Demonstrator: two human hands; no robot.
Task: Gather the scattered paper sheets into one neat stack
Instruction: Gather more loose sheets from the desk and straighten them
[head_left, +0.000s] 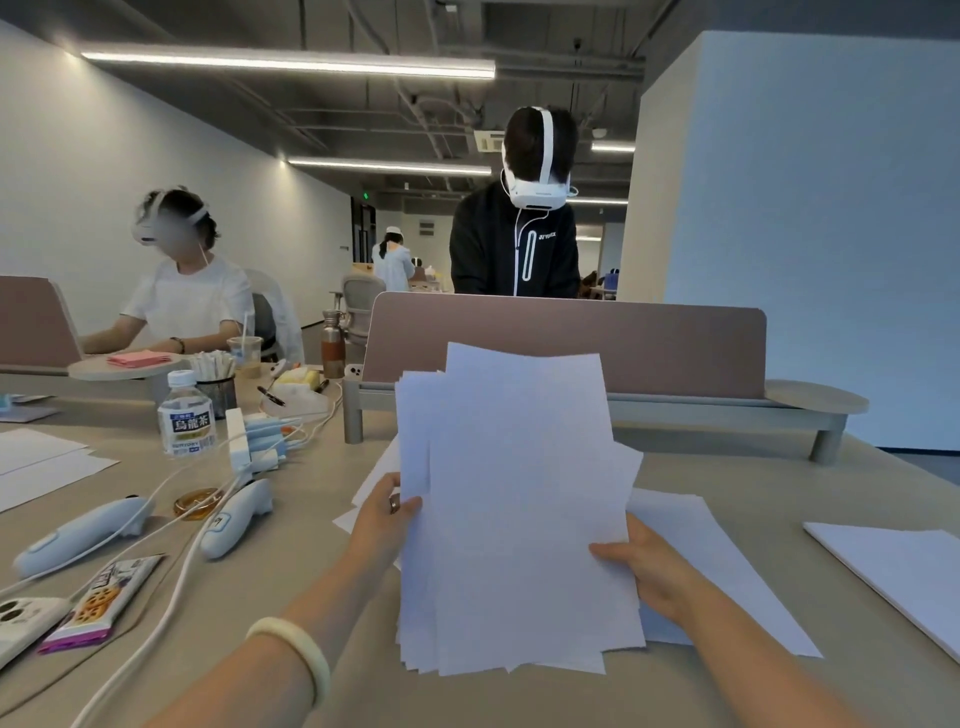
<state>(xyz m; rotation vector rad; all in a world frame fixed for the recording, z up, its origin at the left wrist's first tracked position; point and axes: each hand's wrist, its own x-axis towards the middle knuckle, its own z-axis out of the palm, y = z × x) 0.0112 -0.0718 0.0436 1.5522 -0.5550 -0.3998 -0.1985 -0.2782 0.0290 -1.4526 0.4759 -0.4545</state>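
At the middle of the desk (322, 582), near the person, an uneven bundle of white paper sheets (519, 509) stands tilted up toward the camera, its edges fanned and out of line at the top and along the bottom. The left hand (382, 525) grips the bundle's left edge, thumb on the front face and fingers behind; a ring (395, 503) shows on one finger and a pale bracelet (296, 649) circles the wrist. The right hand (641, 571) grips the right edge lower down, thumb lying across the front sheet and the other fingers hidden behind the paper. Whether the bundle's lower edge rests on the desk cannot be told.

More loose sheets (727, 577) lie flat on the desk behind the bundle, spreading out to its right, with corners showing past its left side too. A separate flat sheet (893, 577) lies at the right edge of the desk, and other white sheets (41, 467) lie far off at the left.

On the left half of the desk are a tea bottle (186, 415), two pale blue controllers (83, 535) with white cables, and a snack packet (98, 603). A brown divider panel (571, 338) stands at the far side; beyond it a person in a black jacket (514, 249) wears a white headset.
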